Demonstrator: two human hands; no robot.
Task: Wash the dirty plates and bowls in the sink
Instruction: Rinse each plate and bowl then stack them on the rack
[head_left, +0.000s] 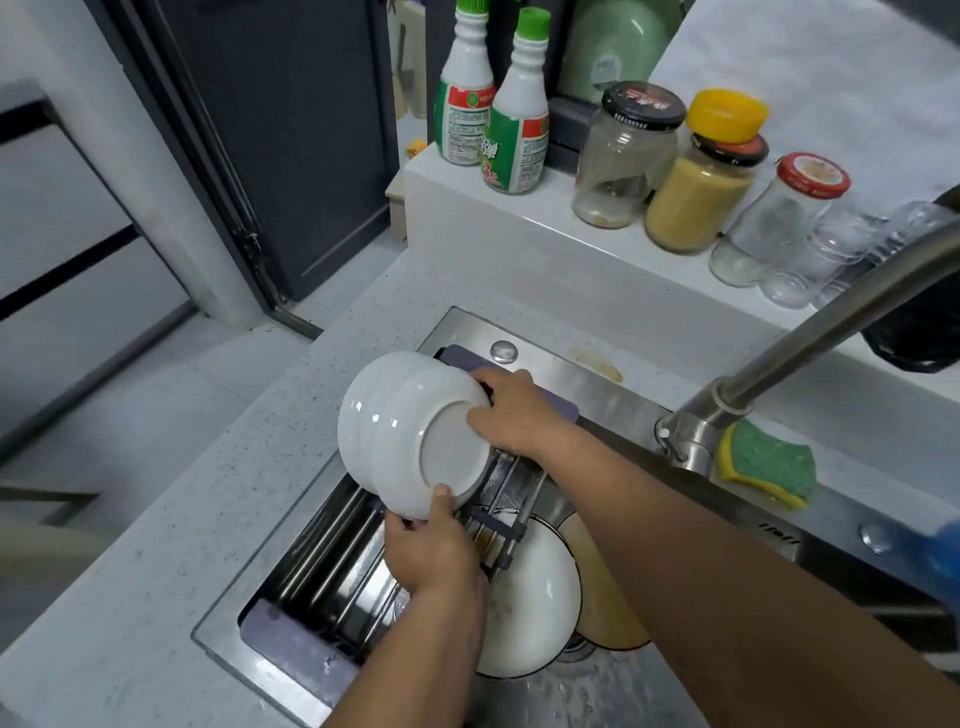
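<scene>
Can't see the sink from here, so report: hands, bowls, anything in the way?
Both busy: left hand and right hand grip the stacked bowls, tilted over the drain rack. It partly covers plates in the sink.

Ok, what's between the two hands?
In the head view, a tilted stack of white ceramic bowls: the left hand grips its near edge, the right hand its far edge.

a stack of white bowls (395, 431) — glossy, nested, tipped on its side with the foot ring showing — is held above the far-left end of the sink (550, 366). in the basin lies a white dark-rimmed plate (535, 597), overlapping a soiled yellowish plate (608, 608) on its right.
</scene>
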